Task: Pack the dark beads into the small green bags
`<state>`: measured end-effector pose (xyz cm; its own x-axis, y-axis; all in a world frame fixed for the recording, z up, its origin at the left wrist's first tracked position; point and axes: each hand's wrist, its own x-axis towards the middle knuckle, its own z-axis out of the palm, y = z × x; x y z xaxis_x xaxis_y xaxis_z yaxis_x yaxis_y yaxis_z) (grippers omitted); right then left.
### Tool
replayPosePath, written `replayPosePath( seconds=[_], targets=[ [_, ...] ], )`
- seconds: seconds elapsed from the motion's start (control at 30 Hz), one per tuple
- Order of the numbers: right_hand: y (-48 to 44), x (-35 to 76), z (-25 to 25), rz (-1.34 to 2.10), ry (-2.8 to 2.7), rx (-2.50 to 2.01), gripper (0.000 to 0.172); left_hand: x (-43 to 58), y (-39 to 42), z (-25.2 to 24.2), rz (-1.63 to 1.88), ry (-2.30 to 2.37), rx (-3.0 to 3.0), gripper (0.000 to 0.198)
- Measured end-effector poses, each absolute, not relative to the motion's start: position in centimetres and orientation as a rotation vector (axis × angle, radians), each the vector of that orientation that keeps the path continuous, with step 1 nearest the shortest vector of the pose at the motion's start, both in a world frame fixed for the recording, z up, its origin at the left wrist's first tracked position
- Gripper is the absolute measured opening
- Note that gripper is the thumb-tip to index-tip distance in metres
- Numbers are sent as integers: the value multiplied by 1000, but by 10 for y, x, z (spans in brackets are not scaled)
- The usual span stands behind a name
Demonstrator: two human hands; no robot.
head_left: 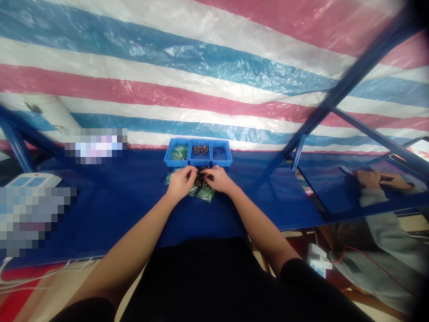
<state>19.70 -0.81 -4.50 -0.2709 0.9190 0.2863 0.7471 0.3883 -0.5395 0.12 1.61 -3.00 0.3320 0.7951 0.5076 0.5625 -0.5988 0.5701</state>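
My left hand [182,183] is closed in a pinch over the blue table, its fingertips beside a small heap of dark and brass-coloured pieces [199,180]. Facing it, my right hand [219,180] has its thumb and fingers drawn together at the heap's right side. Whatever lies between the fingertips of either hand is too small to make out. Green clear-plastic packets [205,193] lie under and in front of the heap. Just behind my hands, three blue bins stand in a row: the left bin [176,163] with green packets, the middle bin [200,163] with brass-coloured pieces, the right bin [221,163] with small dark pieces.
A white power strip or box [36,180] sits at the table's left, near blurred-out items. Blue metal frame bars [313,120] rise on the right. Beyond them, another person's hands [378,180] work at the surface. Striped plastic sheeting [187,98] hangs behind.
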Motion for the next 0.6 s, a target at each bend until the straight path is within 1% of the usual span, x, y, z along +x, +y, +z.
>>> replayPosePath(
  seconds=[0.2, 0.37, 0.5, 0.6],
  targets=[
    [-9, 202, -34, 402, -2017, -1295, 36, 0, 17, -31, 1124, 1218, 2321, 29],
    [-10, 202, -29, 428, -1713, -1283, 32, 1, 17, -32, 1064, 1118, 2302, 29],
    [-13, 195, -30, 529, -1589, -1265, 31, 2, 18, -34, 1016, 1039, 2298, 34],
    [-14, 189, -31, 634, -1555, -1228, 31, 1, 19, -34, 997, 1012, 2329, 32]
  ],
)
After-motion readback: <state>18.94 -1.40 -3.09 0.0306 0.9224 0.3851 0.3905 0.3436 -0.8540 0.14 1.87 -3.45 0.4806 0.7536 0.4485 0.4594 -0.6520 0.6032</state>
